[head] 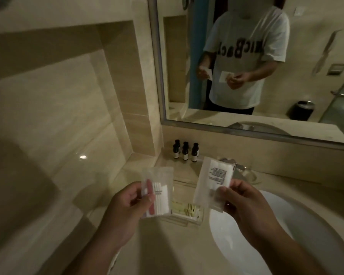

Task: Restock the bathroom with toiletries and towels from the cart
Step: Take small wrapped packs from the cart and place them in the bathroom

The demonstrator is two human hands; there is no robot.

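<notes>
two bare forearms rise from the bottom edge, left hand [127, 199] and right hand [244, 203] uncovered right up to the frame. over in the mirror [157, 76] there's the outfit: a loose white t-shirt [246, 82], short sleeves [274, 46] ending near the elbow, big dark block lettering [240, 49] reversed across the chest, and dark trousers [232, 110] below the hem.

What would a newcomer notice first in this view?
Two hands are up over the counter: the left hand grips a clear packet of swabs, and the right hand pinches a white sachet. Below and between them a clear tray sits beside the sink. Small dark bottles stand in a row under the mirror.
</notes>
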